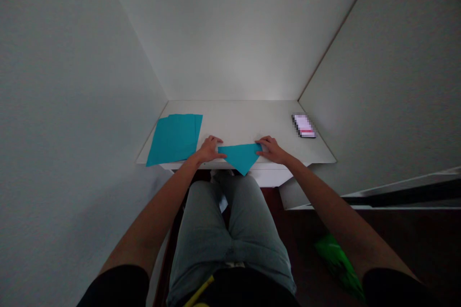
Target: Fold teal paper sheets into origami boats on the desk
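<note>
A folded sheet of teal paper (240,156) lies at the front edge of the white desk, its straight side toward the wall and its pointed end hanging over the edge toward my lap. My left hand (210,149) grips the paper's left corner between thumb and fingers. At the opposite corner, my right hand (271,149) pinches the paper in the same way. Left of my left hand rests a loose stack of teal paper sheets (175,138), slightly fanned out.
A phone (304,125) with a blurred-out screen lies on the right of the desk (237,122). Walls close in at the back and both sides. A drawer front (268,177) sits below the desktop. A green plastic bag (338,261) is on the dark floor at right.
</note>
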`<state>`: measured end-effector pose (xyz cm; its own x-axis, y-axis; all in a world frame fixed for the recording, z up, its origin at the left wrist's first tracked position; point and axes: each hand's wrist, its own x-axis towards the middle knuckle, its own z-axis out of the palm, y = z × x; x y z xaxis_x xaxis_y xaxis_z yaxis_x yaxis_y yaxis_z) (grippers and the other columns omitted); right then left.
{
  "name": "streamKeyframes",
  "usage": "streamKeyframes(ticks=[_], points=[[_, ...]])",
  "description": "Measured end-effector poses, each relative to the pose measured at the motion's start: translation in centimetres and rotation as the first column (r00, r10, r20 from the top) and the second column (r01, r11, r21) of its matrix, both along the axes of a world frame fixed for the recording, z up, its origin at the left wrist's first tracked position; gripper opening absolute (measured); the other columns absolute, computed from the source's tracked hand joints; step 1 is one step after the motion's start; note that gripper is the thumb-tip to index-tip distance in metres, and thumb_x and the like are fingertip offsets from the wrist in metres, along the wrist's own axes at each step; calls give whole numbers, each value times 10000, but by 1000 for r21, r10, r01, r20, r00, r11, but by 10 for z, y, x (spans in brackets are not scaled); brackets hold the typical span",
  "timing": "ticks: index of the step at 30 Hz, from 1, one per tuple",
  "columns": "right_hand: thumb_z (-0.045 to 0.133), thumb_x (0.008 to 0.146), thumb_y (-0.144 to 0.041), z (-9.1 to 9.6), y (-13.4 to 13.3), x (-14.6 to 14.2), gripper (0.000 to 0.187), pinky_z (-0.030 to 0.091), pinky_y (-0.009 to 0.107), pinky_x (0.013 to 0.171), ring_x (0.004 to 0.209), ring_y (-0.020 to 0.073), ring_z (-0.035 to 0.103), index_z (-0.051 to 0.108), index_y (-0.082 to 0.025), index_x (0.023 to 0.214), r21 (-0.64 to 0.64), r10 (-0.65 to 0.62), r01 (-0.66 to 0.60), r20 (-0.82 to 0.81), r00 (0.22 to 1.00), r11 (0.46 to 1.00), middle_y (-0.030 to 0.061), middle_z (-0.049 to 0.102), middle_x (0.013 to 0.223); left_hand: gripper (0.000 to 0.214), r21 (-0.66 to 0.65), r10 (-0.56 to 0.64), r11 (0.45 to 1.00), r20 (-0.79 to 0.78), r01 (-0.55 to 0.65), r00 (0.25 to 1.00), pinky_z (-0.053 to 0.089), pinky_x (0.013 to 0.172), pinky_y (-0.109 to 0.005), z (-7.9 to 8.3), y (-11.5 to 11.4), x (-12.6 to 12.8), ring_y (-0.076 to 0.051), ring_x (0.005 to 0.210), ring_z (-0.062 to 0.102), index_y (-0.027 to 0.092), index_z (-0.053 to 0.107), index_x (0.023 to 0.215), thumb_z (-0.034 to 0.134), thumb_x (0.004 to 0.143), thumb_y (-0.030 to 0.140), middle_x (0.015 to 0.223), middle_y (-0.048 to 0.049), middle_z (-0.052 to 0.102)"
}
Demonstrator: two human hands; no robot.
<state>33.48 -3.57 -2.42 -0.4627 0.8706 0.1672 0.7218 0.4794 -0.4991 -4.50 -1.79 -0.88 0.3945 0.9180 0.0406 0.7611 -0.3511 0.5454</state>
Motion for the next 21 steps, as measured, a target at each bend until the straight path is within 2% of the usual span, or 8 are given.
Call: streamKeyframes(ticks=[6, 10, 13, 16, 18, 21], points=[[714, 964, -542, 2, 10, 1, 521, 422, 620, 1187, 1314, 376, 549, 688, -290, 1420, -91, 7, -8, -16, 1000, 996, 163, 591, 1390, 529, -83, 29, 996, -4, -29, 1000, 482, 1172, -487, 1, 6, 1, -336, 1268, 589, 229, 773, 1088, 956, 677, 508, 1266, -108, 585], [745, 947, -521, 7, 11, 1, 505, 463, 577, 1167, 1302, 350, 550, 692, -284, 1389, -154, 21, -29, -54, 998, 988, 154, 562, 1386, 580, -106, 41, 994, 11, -40, 999, 508, 1139, -460, 1, 6, 2, -322, 1263, 587, 224, 760, 1117, 966, 656, 510, 1293, -108, 566], [773, 927, -497, 10, 12, 1, 418, 476, 552, 1160, 1267, 328, 564, 729, -259, 1268, -165, 17, -26, -55, 998, 986, 139, 572, 1324, 521, -115, 40, 993, 2, -39, 999, 509, 1131, -453, 0, 5, 1, -314, 1243, 597, 221, 768, 1078, 949, 687, 513, 1296, -112, 571], [781, 914, -463, 9, 12, 0, 356, 505, 534, 1123, 1197, 303, 594, 723, -255, 1197, -153, 19, -29, -68, 997, 988, 121, 601, 1283, 622, -91, 61, 994, 12, -60, 998, 528, 1104, -444, -3, 5, 0, -316, 1257, 600, 217, 745, 1175, 965, 667, 503, 1305, -120, 577], [771, 915, -436, 8, 11, -1, 378, 547, 505, 1054, 1118, 283, 624, 705, -257, 1242, -156, 30, -48, -117, 993, 987, 112, 637, 1257, 701, -77, 60, 995, 27, -58, 998, 542, 1085, -444, -4, 6, 0, -318, 1252, 612, 214, 725, 1249, 971, 657, 497, 1319, -129, 577], [758, 910, -398, 5, 11, -2, 507, 591, 454, 918, 968, 249, 649, 656, -251, 1385, -193, 32, -72, -199, 979, 979, 100, 693, 1189, 657, -49, 43, 998, 21, -42, 999, 550, 1065, -462, -4, 7, 0, -327, 1212, 635, 218, 754, 1215, 965, 660, 501, 1289, -125, 605]])
